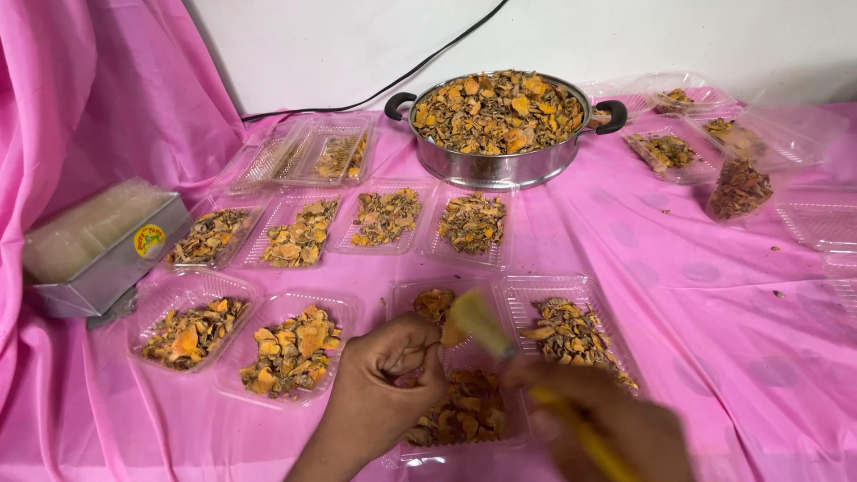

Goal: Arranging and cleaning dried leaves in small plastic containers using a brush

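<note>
Left hand (386, 379), at the lower middle of the frame, is curled nearly closed over a clear plastic tray (420, 295), its fingertips pinching what looks like one dried yellow-orange chip. At the lower right, the right hand (607, 424) is blurred by motion; it is closed around a yellow-handled brush (500, 344) whose pale bristles point up-left, just above the tray.

Judging by this, the step in hand is brushing a single chip held over the tray; the next move seems to call for a steady pinch, so the bristles can sweep the piece without knocking it loose.

A steel pot (500, 161) with black handles, at the upper middle, is heaped with the same dried chips. Rows of open clear trays across the pink cloth (696, 303) each hold a small pile of them, and a few at the right edge lie bare. At the left, a grey metal box (103, 263) holds a stack of clear plastic.
</note>
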